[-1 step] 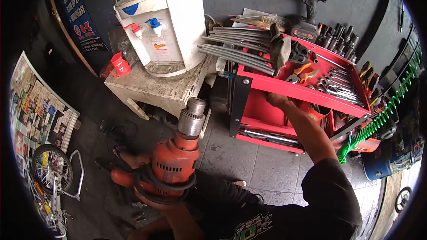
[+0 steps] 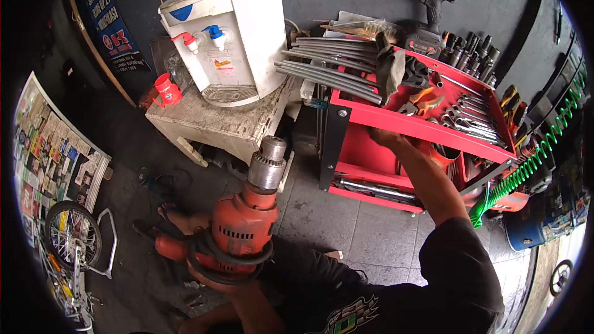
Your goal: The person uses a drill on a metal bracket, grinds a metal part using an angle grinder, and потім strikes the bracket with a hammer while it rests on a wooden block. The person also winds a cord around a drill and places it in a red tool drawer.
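Observation:
A red corded electric drill stands almost upright before me, its silver keyed chuck pointing up with no bit showing. Its black cord is wound around the body. My left hand holds the drill from below; the tool hides most of its fingers. My right hand reaches under the top tray of a red tool cart, into the space above the lower shelf. The tray's edge covers its fingertips, so what they touch cannot be seen.
Metal rods, pliers and several wrenches lie on the cart's top. A cordless impact wrench stands behind. Left of the cart, a water dispenser and red mug sit on a worn wooden table. A green coiled hose hangs right.

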Demonstrator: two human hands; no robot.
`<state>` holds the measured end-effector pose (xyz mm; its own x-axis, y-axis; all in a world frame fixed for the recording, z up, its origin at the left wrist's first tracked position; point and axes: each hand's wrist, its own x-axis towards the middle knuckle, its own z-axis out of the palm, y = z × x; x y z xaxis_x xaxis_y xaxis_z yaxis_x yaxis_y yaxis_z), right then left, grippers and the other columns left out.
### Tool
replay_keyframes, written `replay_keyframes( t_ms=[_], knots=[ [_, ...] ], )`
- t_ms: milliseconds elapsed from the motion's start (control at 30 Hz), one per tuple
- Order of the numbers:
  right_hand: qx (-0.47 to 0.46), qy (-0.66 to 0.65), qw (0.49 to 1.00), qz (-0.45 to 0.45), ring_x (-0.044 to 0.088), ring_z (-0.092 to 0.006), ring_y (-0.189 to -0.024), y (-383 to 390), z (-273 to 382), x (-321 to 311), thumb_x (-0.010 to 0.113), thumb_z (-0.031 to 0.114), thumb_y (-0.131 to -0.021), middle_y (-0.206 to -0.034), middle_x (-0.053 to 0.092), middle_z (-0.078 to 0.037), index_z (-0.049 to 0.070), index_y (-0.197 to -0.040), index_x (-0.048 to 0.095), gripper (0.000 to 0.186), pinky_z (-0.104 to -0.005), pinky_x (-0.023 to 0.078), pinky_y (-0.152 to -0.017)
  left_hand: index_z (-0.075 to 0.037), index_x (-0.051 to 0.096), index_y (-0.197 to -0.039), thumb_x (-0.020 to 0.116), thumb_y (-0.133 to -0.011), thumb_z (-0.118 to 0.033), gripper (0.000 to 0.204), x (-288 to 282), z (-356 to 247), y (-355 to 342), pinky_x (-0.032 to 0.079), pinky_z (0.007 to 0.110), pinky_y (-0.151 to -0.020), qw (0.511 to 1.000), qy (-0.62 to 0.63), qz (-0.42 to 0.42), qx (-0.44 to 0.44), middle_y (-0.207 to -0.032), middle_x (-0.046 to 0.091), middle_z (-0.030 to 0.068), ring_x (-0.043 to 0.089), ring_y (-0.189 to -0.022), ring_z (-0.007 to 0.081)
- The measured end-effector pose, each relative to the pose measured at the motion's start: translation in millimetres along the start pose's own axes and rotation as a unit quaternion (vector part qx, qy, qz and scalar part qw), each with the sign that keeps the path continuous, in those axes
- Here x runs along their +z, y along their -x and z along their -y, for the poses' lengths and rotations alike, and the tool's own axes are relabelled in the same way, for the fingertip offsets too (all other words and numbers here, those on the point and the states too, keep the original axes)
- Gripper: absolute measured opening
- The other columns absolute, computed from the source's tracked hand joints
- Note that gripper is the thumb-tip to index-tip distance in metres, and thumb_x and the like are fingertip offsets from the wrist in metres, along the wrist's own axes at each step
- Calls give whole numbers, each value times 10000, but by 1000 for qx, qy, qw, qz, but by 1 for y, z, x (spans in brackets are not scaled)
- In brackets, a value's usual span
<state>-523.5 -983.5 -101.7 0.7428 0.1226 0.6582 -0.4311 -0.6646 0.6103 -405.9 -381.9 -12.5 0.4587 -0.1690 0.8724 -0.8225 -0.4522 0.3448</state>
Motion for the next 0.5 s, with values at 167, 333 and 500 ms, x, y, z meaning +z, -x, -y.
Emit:
replay_keyframes(
  t_ms=[167, 333, 500],
  knots=[
    [37, -201, 977, 54, 647, -380, -775, -59, 27, -16, 601, 207, -882, -818, 652, -188, 31, -943, 652, 194, -507, 543, -721, 51, 415, -1363, 800, -843, -375, 776, -17, -11, -11, 544, 422, -954, 998, -67, -22, -8, -1268, 610, 167, 657, -1115, 306],
    [63, -266, 955, 113, 645, -364, -768, -77, 4, -45, 600, 205, -878, -803, 643, -179, 29, -936, 650, 192, -499, 538, -709, 26, 394, -1379, 790, -851, -369, 769, -10, -13, 0, 525, 433, -987, 990, 40, 2, -135, -1280, 603, 155, 639, -1150, 299],
    [73, -278, 950, 126, 642, -348, -762, -88, 11, -52, 600, 204, -873, -788, 634, -171, 27, -928, 647, 191, -491, 534, -696, -6, 475, -1338, 640, -953, -388, 567, 0, 27, 33, 512, 435, -999, 930, 234, 23, -283, -1296, 601, 131, 630, -1154, 300]
  ],
)
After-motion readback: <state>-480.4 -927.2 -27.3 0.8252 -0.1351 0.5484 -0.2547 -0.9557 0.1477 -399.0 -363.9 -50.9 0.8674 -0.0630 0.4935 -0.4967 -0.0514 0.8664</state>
